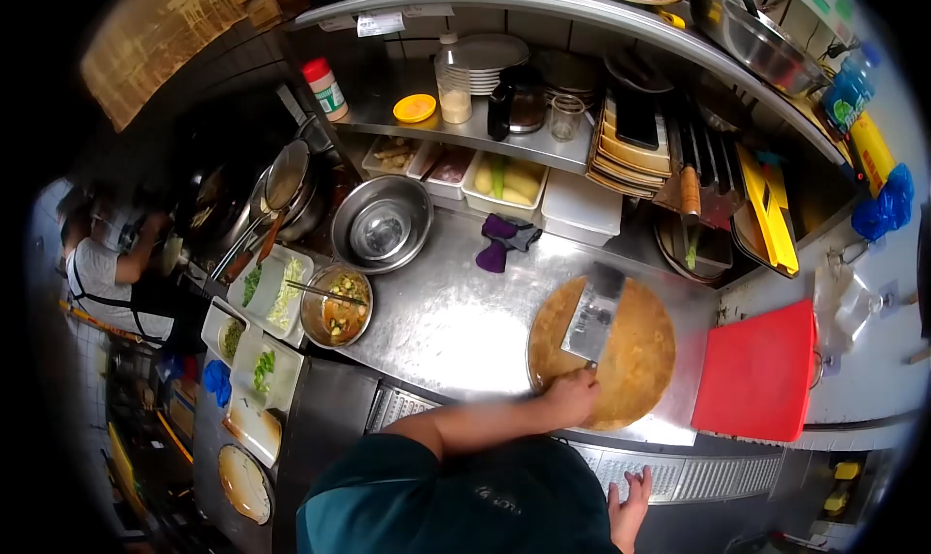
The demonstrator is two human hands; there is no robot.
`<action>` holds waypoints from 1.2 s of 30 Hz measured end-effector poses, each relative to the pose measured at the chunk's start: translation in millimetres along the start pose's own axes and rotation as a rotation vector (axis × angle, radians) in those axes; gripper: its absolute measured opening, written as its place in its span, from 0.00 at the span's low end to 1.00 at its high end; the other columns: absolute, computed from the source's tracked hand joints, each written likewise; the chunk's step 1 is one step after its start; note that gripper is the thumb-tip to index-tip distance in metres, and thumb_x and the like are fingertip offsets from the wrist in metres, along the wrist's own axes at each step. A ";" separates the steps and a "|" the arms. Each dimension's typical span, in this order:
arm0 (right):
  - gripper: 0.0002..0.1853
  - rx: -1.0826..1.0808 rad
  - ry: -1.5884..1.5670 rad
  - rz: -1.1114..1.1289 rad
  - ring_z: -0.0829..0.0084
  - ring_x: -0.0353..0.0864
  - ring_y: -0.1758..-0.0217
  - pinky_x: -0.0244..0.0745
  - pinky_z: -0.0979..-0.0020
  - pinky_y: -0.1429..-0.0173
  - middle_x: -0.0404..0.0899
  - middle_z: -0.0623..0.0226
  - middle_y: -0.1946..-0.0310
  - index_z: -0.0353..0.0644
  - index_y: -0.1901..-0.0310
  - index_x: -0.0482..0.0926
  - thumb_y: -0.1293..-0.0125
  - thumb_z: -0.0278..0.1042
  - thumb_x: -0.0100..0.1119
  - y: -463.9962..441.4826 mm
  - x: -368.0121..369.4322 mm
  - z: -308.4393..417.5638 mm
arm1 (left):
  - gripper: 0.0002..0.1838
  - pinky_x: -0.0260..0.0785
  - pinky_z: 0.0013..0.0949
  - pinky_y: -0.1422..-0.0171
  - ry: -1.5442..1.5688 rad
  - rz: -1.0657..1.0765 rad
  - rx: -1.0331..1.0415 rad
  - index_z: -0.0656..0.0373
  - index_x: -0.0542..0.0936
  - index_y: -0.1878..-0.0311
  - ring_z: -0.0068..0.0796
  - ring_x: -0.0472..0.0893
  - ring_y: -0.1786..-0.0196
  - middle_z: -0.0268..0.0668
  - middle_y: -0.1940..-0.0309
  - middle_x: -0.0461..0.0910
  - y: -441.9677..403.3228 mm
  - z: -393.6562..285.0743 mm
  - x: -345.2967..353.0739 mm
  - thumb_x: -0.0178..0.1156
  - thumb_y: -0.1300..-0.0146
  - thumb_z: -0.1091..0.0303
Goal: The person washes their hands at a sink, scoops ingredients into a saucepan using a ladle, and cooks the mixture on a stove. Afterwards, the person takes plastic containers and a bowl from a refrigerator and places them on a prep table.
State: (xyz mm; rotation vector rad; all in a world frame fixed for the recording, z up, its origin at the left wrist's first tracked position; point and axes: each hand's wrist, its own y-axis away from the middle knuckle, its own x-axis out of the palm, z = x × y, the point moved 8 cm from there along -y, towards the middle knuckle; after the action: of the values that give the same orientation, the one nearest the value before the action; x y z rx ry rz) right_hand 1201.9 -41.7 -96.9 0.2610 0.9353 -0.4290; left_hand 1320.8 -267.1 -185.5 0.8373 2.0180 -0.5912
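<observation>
My left hand (572, 399) is closed at the near end of a wide cleaver (593, 316), whose handle is mostly hidden in the fingers. The blade lies over the round brown chopping board (640, 350) and points away from me, its tip near the board's far edge. Lower down, to the right of my body, my right hand (630, 504) is held with its fingers apart and nothing in it, near the grated metal strip at the counter's front edge (737, 476). No food shows on the board.
A red board (756, 372) stands at the right. On the left are a steel bowl (381, 224), a bowl of sauce with chopsticks (337, 307) and tubs of greens (281, 287). Purple cloth (499, 241) lies behind. Knives hang back right (690, 190). Another person (102, 268) is far left.
</observation>
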 end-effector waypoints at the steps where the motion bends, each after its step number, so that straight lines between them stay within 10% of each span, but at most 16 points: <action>1: 0.18 0.006 0.004 0.004 0.45 0.77 0.41 0.74 0.58 0.38 0.66 0.43 0.31 0.31 0.51 0.78 0.44 0.23 0.70 2.9 0.6 -4.3 | 0.26 0.76 0.49 0.48 0.022 0.047 -0.026 0.64 0.75 0.42 0.54 0.80 0.50 0.53 0.50 0.76 6.3 3.0 -10.2 0.61 0.45 0.68; 21: 0.19 0.018 -0.008 0.008 0.43 0.77 0.39 0.75 0.55 0.37 0.66 0.40 0.32 0.37 0.49 0.80 0.42 0.27 0.70 -4.7 -1.6 -3.8 | 0.23 0.65 0.46 0.38 -0.272 -0.224 0.202 0.67 0.75 0.42 0.48 0.73 0.41 0.49 0.47 0.75 23.4 11.9 -80.6 0.53 0.41 0.71; 36: 0.20 0.452 -0.025 -0.267 0.46 0.72 0.33 0.71 0.57 0.31 0.65 0.44 0.31 0.40 0.45 0.79 0.37 0.36 0.67 128.8 -53.0 -79.3 | 0.24 0.58 0.57 0.26 -0.044 0.299 0.647 0.66 0.78 0.43 0.62 0.65 0.31 0.56 0.37 0.70 -2.2 -153.2 28.7 0.65 0.44 0.71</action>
State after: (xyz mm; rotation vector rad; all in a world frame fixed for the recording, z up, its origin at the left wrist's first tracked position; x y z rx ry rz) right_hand 1177.2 116.6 -94.7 0.5429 0.8430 -0.8906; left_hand 1226.3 -156.7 -128.8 1.4585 1.6181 -1.0964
